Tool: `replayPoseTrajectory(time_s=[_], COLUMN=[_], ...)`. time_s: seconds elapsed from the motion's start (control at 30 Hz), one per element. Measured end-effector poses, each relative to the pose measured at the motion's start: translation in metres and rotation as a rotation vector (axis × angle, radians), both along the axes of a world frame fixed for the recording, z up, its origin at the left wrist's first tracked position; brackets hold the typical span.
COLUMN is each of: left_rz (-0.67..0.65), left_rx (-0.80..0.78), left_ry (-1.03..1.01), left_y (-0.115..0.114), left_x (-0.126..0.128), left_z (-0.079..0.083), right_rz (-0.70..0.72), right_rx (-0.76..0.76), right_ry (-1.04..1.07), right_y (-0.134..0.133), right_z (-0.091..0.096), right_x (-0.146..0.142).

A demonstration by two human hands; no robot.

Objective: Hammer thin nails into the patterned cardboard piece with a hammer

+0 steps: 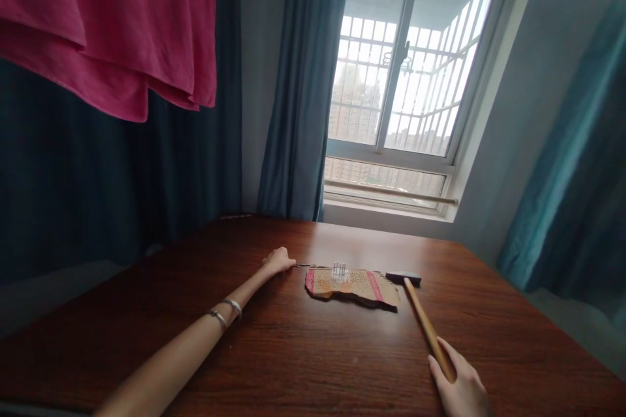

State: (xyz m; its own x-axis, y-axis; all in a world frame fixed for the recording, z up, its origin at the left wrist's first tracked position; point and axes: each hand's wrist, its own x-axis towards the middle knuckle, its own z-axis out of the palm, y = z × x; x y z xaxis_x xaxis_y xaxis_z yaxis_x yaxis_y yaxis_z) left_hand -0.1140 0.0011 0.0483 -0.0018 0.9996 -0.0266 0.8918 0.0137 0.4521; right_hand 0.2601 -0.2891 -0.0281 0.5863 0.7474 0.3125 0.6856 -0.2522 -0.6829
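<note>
A hammer lies across the table's right side, its dark head [403,277] on the tabletop and its wooden handle [424,319] angled toward me. My right hand [462,378] is closed around the handle's lower end. Left of the hammer head rests a flat tan piece [359,288] with ragged edges and pink stripes, like cardboard. Several thin nails [339,268] stand upright on it in a small cluster. Reaching far forward, my left hand [280,260] has its fingers closed at the left of this piece. A thin metallic thing [302,265] sticks out from its fingertips, too small to name.
The brown wooden table [303,352] fills the lower view. Behind it are a barred window [391,78] and a blue curtain [306,78]. Pink cloth [122,26] hangs at upper left, above the table. Another blue curtain [552,169] hangs at right.
</note>
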Motion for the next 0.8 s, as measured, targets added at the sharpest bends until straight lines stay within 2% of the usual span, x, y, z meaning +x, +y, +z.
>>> replayPoseTrajectory(time_s=[0.27,0.5,0.6,0.67,0.73,0.8], left_rz=[-0.017,-0.037,-0.075,-0.147,-0.239,-0.313], left_rx=[-0.051,0.007,0.007,0.014,0.032,0.038], left_ry=[0.1,0.118,0.026,-0.093,-0.253,-0.439], left_y=[0.008,0.009,0.007,0.005,0.003,-0.002], left_x=[-0.013,-0.015,-0.014,-0.012,-0.006,0.002], left_z=[0.008,0.004,0.004,0.005,0.011,0.019], right_rz=[-0.004,0.002,-0.018,-0.065,-0.113,-0.087], right_rx=[0.031,-0.003,-0.008,0.039,0.127,0.21], right_ry=[-0.025,-0.022,-0.012,-0.049,-0.116,-0.102], right_y=[0.001,0.001,0.001,0.001,0.004,0.012], right_z=[-0.004,-0.004,-0.001,0.007,0.022,0.041], right_x=[0.001,0.001,-0.001,-0.004,-0.012,-0.027])
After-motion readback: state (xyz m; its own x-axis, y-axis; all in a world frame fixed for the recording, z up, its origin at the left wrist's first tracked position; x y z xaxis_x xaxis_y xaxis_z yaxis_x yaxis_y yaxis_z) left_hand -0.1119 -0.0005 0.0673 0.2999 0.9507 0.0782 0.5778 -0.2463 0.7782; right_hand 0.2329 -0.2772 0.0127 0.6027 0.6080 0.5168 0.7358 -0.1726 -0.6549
